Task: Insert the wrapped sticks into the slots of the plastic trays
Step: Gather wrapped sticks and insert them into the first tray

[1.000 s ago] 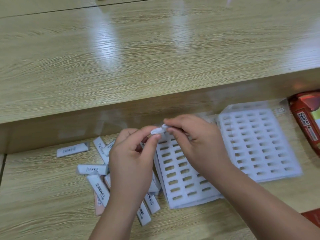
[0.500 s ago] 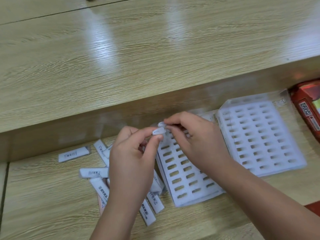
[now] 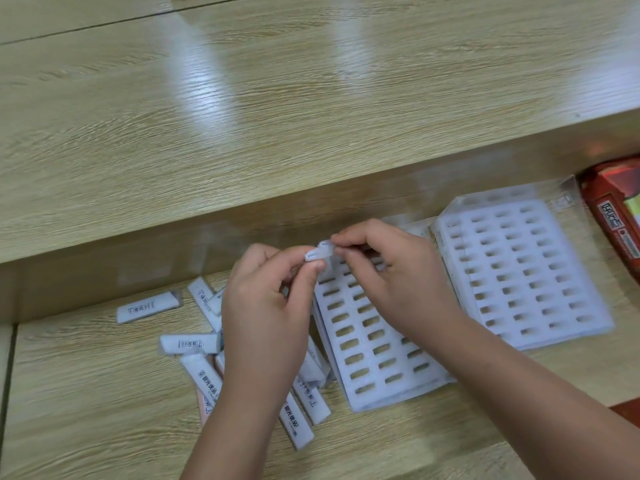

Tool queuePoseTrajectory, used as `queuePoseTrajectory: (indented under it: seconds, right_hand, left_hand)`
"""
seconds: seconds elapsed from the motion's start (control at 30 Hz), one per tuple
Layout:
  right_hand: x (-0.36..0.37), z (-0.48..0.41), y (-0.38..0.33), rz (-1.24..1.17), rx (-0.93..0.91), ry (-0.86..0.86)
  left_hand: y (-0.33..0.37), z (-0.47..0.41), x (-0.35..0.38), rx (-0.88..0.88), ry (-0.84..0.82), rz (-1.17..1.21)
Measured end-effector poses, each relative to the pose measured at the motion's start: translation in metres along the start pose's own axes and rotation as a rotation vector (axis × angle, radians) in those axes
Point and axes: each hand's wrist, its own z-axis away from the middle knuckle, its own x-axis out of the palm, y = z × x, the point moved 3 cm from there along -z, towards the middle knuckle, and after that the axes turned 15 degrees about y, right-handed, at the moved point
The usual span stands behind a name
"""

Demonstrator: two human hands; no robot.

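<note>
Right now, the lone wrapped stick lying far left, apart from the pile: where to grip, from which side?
Probably pinch the lone wrapped stick mid-length across its long edges, coming from above. It lies flat on the table, barcode up, touching nothing else, so both long edges are free.

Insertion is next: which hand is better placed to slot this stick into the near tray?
Likely right: right hand pinches the stick over the near tray; left hand, also pinching, sits over the loose sticks.
</note>
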Motion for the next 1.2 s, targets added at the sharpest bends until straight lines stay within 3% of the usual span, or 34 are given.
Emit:
queuePoseTrajectory:
  seconds: [0.27,0.4,0.57,0.67,0.8,0.87,0.93,1.03,1.13,1.2]
  right_hand:
    - [0.001,0.001,-0.003,-0.026,0.009,0.021]
    - [0.002,0.002,-0.001,-0.085,0.055,0.013]
    - [0.003,0.003,-0.001,0.007,-0.124,-0.044]
    - [0.000,0.001,-0.004,0.056,-0.141,-0.083]
    - [-0.011,0.006,-0.018,0.125,-0.053,-0.112]
    - [-0.021,0.016,-0.033,0.160,0.004,-0.095]
    - [-0.025,0.034,-0.056,0.168,0.039,-0.110]
    - [-0.017,0.076,-0.088,0.191,0.002,-0.175]
    - [0.006,0.117,-0.099,0.334,-0.096,-0.291]
    - [0.022,0.134,-0.098,0.482,-0.093,-0.346]
  left_hand:
    - [-0.003,0.007,-0.002,-0.051,0.010,0.023]
    - [0.000,0.010,0.004,0.074,-0.035,-0.113]
    - [0.000,0.008,0.004,0.135,-0.062,-0.332]
    - [0.002,0.007,0.001,0.143,-0.067,-0.359]
    - [-0.005,0.009,-0.024,-0.082,-0.061,-0.027]
    - [-0.019,0.014,-0.046,-0.205,-0.018,0.025]
    - [-0.036,0.025,-0.069,-0.284,0.013,-0.021]
    - [-0.054,0.049,-0.095,-0.263,0.040,-0.185]
    - [-0.063,0.068,-0.106,-0.264,0.050,-0.308]
    - [-0.066,0.077,-0.109,-0.355,0.063,-0.326]
